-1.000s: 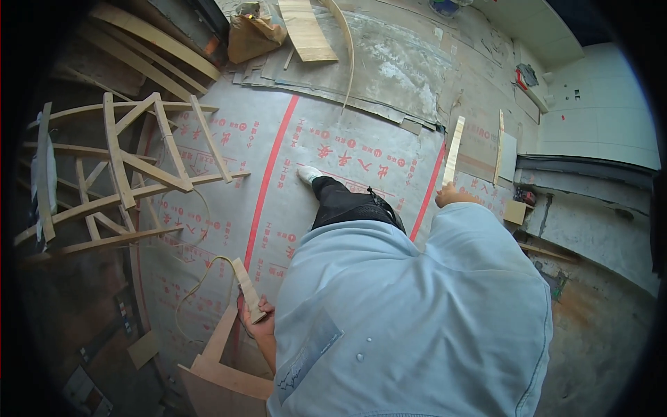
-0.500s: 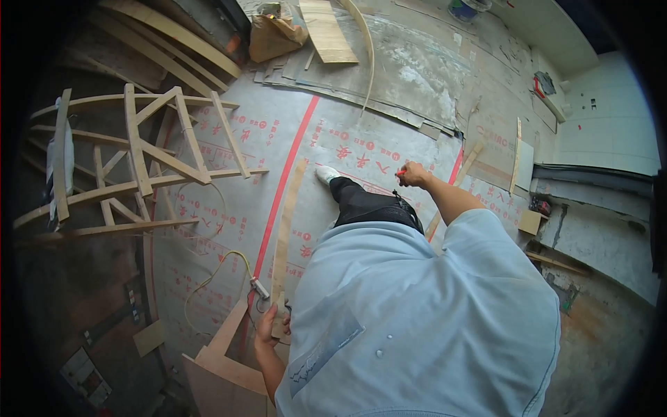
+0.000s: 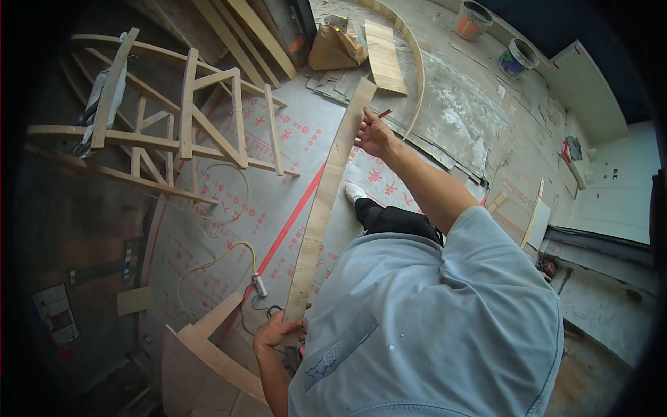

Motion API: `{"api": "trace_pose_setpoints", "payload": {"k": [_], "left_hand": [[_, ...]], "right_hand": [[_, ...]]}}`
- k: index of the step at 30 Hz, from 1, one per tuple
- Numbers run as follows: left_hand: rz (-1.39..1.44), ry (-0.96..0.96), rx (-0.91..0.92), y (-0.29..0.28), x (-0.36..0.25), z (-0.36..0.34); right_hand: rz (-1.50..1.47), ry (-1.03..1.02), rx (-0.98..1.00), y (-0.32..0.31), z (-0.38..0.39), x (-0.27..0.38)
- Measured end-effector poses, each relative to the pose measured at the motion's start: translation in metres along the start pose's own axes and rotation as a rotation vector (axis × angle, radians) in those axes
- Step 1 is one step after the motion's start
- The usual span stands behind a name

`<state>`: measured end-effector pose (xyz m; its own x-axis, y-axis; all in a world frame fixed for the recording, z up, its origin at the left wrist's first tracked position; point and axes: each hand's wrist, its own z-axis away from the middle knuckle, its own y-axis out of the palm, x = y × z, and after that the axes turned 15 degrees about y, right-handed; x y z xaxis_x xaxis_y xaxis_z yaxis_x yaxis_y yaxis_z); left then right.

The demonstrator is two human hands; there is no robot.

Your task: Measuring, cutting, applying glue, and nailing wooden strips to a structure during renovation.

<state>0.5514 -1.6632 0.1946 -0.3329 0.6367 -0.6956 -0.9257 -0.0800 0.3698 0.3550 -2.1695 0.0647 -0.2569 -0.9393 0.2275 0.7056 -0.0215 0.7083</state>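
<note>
A long, thin wooden strip rises slantwise across the middle, over the printed floor sheet. At its near end my left hand is closed on the wood, beside my shirt; a dark thing with some pink sits partly hidden by that hand. Farther up, my right hand has its fingers on the strip's right edge near the far end. A short red stick-like thing pokes out of the right hand; its kind is unclear.
To the left stands a curved wooden frame with crosspieces. A white power strip with a yellow cord lies near a curved wooden panel. Beyond are a brown bag, a plywood board, a bent strip and buckets.
The strip has been raised and tilted, its far end now up and to the right. My right hand has come across from the right side onto it. The whole view has shifted.
</note>
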Motion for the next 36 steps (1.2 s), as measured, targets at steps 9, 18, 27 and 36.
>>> {"api": "trace_pose_setpoints", "payload": {"k": [9, 18, 27, 36], "left_hand": [[0.161, -0.038, -0.189, -0.03, 0.079, 0.024], [0.539, 0.376, -0.854, -0.048, 0.175, -0.02], [0.448, 1.013, -0.206, 0.048, -0.048, -0.147], [0.523, 1.18, -0.616, 0.029, -0.081, -0.172]], "right_hand": [[0.27, -0.458, 0.023, 0.054, 0.012, 0.022], [-0.08, -0.538, -0.268, 0.056, 0.03, 0.021], [0.124, -0.288, 0.099, 0.134, 0.102, -0.103], [0.264, -0.176, 0.035, 0.093, 0.044, -0.033]]}}
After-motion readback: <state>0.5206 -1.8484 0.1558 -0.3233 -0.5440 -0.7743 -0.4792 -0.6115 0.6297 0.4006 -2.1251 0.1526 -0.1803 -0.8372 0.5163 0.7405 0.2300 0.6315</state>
